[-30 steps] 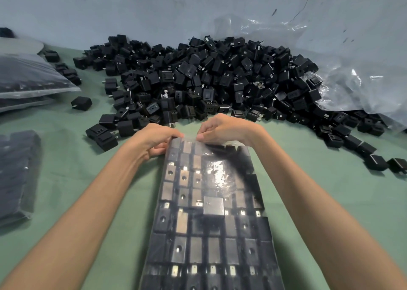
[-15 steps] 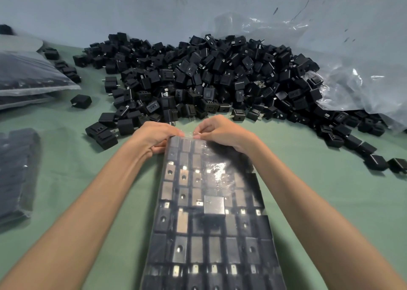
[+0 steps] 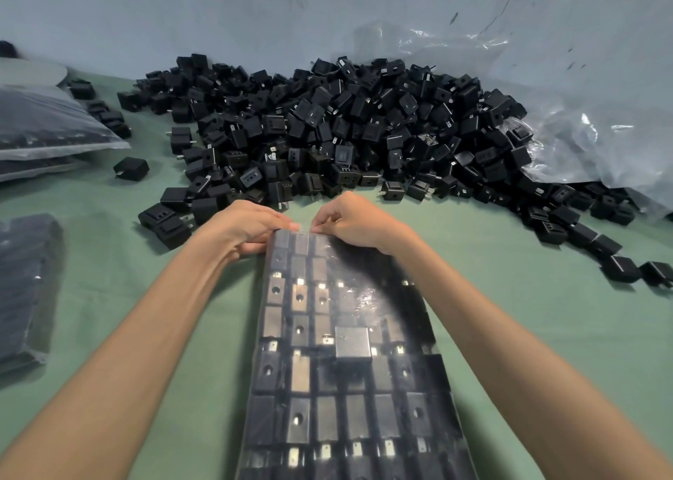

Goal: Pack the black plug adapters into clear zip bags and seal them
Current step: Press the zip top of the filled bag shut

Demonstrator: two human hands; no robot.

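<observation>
A long clear zip bag (image 3: 342, 363) packed with rows of black plug adapters lies on the green table, running from the bottom edge toward the pile. My left hand (image 3: 244, 230) pinches the bag's far top edge near its left corner. My right hand (image 3: 355, 221) pinches the same edge just to the right, fingertips almost meeting the left hand's. A large heap of loose black plug adapters (image 3: 327, 133) lies right behind both hands.
Filled bags (image 3: 47, 126) are stacked at the far left, another filled bag (image 3: 22, 290) nearer on the left. Crumpled clear plastic sheet (image 3: 582, 144) lies at the right against the wall. Stray adapters (image 3: 619, 268) trail along the right. Green table (image 3: 528, 334) shows beside the bag.
My right hand has slid left along the bag's top edge toward the left hand; both hands and the bag's end shifted slightly away from me.
</observation>
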